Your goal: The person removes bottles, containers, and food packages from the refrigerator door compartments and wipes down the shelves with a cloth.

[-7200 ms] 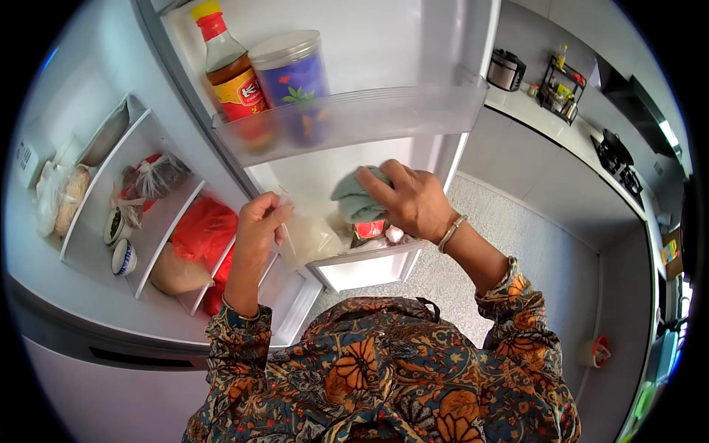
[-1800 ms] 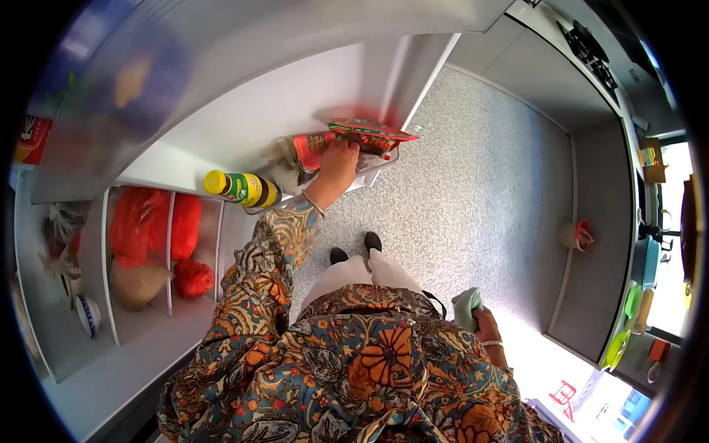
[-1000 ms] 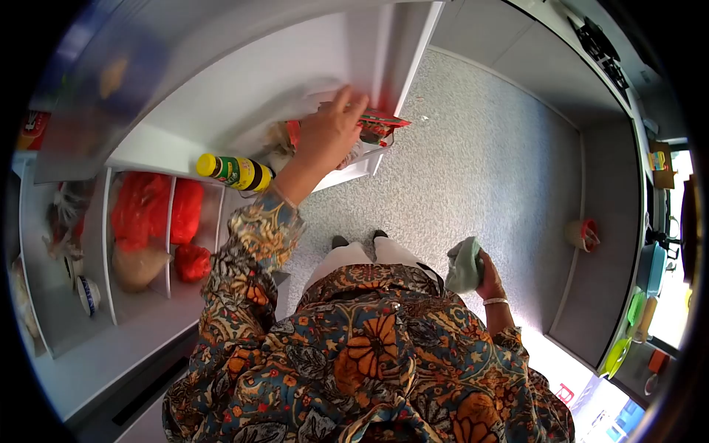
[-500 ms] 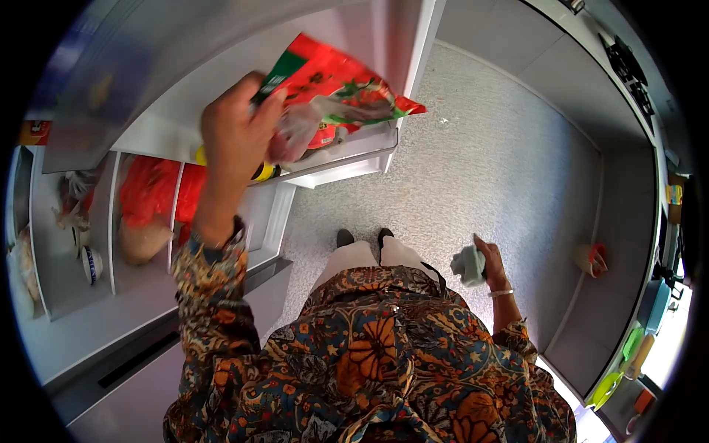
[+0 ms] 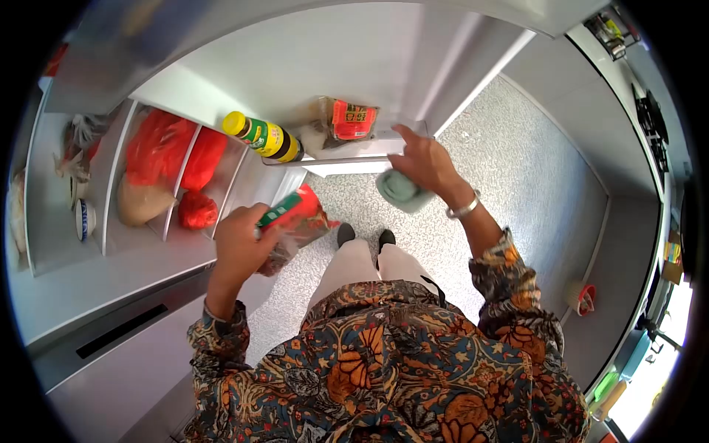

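Note:
My left hand (image 5: 242, 240) grips a red and green packet (image 5: 301, 210), with a clear plastic bag (image 5: 276, 260) of something dark reddish hanging below it. Both are in front of the open fridge, left of my legs. My right hand (image 5: 428, 164) is closed around a folded grey-green cloth (image 5: 402, 191), its index finger pointing toward the right end of the fridge's door shelf (image 5: 347, 159). On that shelf, a dark sauce bottle (image 5: 267, 140) with a yellow cap leans to the left. Beside the bottle stands a clear package with a red label (image 5: 353, 120).
Fridge shelves at left hold red plastic bags (image 5: 156, 148), a tan bundle (image 5: 142, 201) and a blue-and-white bowl (image 5: 85, 220). The open fridge door (image 5: 295, 66) spans the top. A red and white basket (image 5: 582, 299) is by the cabinets at right.
My left hand has brought the packet and clear bag down and away from the door shelf. My right hand has risen with the cloth to the shelf's edge. The bottle now shows fully.

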Motion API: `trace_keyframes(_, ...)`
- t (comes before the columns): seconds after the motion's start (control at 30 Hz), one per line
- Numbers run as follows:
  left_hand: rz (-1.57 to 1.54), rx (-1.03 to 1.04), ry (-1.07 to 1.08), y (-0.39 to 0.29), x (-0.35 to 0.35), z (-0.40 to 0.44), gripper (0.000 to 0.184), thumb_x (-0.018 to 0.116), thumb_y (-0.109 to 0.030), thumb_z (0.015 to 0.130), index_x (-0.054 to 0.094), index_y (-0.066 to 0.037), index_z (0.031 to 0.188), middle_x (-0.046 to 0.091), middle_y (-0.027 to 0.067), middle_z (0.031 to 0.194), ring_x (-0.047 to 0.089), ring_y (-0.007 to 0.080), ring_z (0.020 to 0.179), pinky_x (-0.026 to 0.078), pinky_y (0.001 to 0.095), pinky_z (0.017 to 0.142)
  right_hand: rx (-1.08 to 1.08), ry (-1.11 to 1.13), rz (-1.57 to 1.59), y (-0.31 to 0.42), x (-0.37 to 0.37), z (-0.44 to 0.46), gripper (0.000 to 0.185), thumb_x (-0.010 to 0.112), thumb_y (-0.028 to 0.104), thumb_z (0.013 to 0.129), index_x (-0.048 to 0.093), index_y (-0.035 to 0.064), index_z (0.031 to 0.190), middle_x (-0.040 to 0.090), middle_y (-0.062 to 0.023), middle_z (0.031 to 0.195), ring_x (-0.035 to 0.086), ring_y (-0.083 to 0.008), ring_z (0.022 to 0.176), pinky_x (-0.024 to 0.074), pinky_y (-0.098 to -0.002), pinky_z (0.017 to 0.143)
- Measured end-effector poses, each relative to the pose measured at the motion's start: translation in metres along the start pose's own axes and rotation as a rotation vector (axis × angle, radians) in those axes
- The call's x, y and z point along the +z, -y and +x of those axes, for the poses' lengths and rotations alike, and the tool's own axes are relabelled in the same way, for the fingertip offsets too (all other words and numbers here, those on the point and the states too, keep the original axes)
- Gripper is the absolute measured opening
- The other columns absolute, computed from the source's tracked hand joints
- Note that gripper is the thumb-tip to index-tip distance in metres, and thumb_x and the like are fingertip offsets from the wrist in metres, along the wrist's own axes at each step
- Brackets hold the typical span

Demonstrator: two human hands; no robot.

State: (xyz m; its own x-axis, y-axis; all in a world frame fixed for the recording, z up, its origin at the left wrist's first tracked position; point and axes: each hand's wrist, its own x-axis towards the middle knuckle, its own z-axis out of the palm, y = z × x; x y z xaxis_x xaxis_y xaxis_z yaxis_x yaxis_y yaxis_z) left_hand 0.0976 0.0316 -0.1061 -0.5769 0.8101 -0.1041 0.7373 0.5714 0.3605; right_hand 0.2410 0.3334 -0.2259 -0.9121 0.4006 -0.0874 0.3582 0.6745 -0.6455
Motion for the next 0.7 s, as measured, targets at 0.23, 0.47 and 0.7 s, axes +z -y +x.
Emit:
trace_keyframes(0.23,-0.107,-0.103,0.195,0.004,0.075,-0.001,0.047,0.063,-0.047,0.080,0.061,-0.011,0.110,0.062,0.0145,0.067,0.063,0.0332,0.066,0.048,0.0434,0.059,-0.067,-0.040,-0.257,0.013,0.035,0.085,0.042,0.062,0.028,0.076,0.056,0.0040,0.109,0.067,-0.0143,0.079,0.067,-0.0305,0.076,0.0537,-0.0417,0.068)
trace_keyframes(0.47,-0.034,-0.069,0.172,-0.008,0.110,0.026,0.064,0.058,-0.038,0.088,0.036,-0.009,0.141,0.060,0.0157,0.062,0.060,0.0331,0.056,0.045,0.0435,0.052,-0.076,-0.152,-0.314,-0.002,0.042,0.093,0.021,0.066,0.029,0.079,0.062,0.0085,0.078,0.068,-0.0091,0.077,0.066,-0.0289,0.070,0.0527,-0.0405,0.061)
trace_keyframes(0.7,-0.271,-0.014,-0.034,-0.037,0.087,0.050,0.086,0.067,-0.027,0.081,0.016,-0.006,0.148,0.056,0.0090,0.058,0.059,0.0306,0.054,0.044,0.0399,0.051,-0.349,-0.351,-0.347,0.027,-0.023,0.038,0.009,0.063,0.016,0.080,0.059,0.0092,0.075,0.063,-0.0050,0.068,0.061,-0.0239,0.055,0.0473,-0.0350,0.049)
